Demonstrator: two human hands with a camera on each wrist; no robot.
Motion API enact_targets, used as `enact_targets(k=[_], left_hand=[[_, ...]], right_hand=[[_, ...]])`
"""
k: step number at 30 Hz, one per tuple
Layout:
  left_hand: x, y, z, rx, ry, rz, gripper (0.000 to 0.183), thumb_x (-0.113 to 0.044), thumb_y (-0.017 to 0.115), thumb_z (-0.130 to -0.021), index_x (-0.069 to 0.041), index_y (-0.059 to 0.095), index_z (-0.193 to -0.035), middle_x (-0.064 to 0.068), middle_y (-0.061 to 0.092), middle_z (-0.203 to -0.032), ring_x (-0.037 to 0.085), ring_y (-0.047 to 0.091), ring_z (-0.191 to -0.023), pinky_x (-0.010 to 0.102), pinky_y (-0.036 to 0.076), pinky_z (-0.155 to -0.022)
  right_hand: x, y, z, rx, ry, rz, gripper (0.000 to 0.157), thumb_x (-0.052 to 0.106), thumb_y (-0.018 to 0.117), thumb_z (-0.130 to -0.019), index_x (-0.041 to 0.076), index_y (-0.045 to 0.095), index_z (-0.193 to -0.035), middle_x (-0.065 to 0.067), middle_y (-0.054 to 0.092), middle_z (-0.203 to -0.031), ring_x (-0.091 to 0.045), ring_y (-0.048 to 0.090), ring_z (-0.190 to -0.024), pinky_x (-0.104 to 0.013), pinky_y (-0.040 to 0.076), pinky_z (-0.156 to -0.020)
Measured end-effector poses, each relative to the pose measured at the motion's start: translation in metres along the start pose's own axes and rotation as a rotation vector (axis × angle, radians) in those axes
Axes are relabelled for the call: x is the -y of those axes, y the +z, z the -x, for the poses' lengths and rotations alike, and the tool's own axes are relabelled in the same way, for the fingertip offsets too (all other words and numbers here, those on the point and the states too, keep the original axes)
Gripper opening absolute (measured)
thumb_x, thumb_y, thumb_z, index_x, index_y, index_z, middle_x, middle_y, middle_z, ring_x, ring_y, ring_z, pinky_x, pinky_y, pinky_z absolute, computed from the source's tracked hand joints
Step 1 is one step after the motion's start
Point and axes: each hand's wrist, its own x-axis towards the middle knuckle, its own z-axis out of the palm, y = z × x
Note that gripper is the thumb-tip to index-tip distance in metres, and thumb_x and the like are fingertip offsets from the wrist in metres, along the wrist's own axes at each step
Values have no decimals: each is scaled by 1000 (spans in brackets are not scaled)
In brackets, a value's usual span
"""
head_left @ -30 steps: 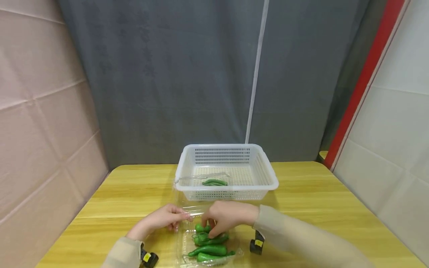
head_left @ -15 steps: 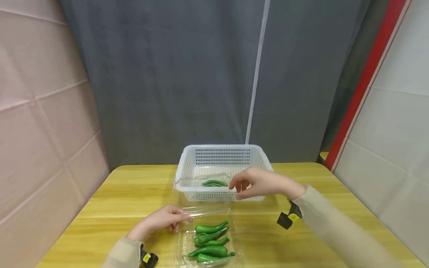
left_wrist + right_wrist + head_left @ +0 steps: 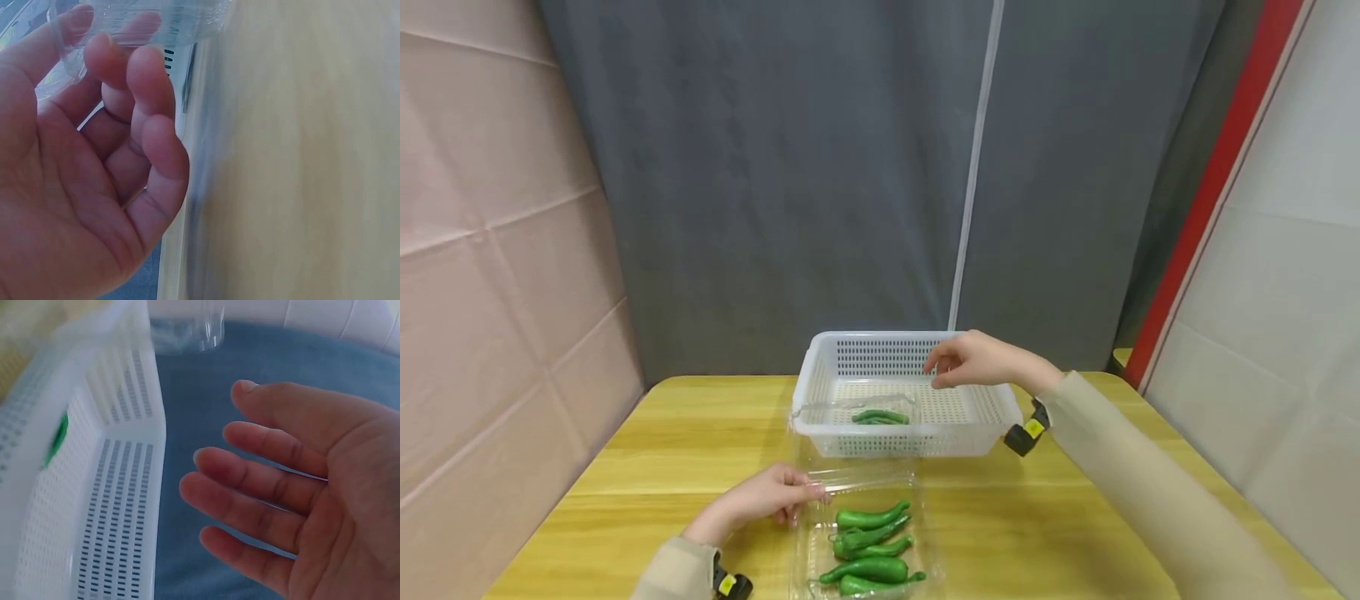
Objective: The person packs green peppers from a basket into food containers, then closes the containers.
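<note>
In head view alone, green peppers [image 3: 874, 551] near left hand [image 3: 772, 495]

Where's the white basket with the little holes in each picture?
Head: the white basket is in the middle, toward the far end of the wooden table.
Left wrist: only a small holey bit shows, near the top, left of center.
Right wrist: it looks big, down the left side.
Shared landmark: the clear plastic box, in front of the basket in head, and along the top in left wrist and right wrist.
</note>
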Motion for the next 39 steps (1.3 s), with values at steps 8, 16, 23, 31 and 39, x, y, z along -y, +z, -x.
enact_targets(k=[8,16,23,31,39], left_hand=[[2,0,-2,0,1,4,31,-28,57,-99,-2,73,-106,0,54,-58,9,46,-50,18,36,-46],[0,-3,3,-18,3,-13,31,-29,57,-98,-2,73,-104,-2,54,-57,8,47,-50,17,36,-46],[-1,2,4,-26,4,-7,30,-30,59,-97,-4,74,-103,-2,54,-58,8,47,-51,18,38,-47],[-3,7,2,-36,2,-9,30,-30,59,-97,-4,74,-103,-2,55,-58,7,46,-49,17,35,-46],[-3,13,-3,-44,17,-3,27,-27,60,-97,-5,75,-101,0,54,-57,9,46,-49,18,36,-45]], right_hand=[[-14,-9,-44,20,106,-7,21,16,68,-91,8,69,-110,4,67,-76,-16,64,-71,-32,51,-70],[-25,1,-88,73,134,-5,27,18,68,-90,6,68,-115,2,67,-77,-15,63,-68,-34,51,-76],[-32,18,-112,84,133,-13,27,16,69,-91,4,68,-115,-5,68,-80,-31,66,-79,-33,52,-77],[-37,34,-130,145,149,54,26,16,73,-87,7,70,-111,-3,68,-82,-26,66,-77,-33,52,-73],[-53,57,-142,186,171,3,29,11,76,-84,1,70,-111,1,67,-84,-26,67,-79,-42,54,-79]])
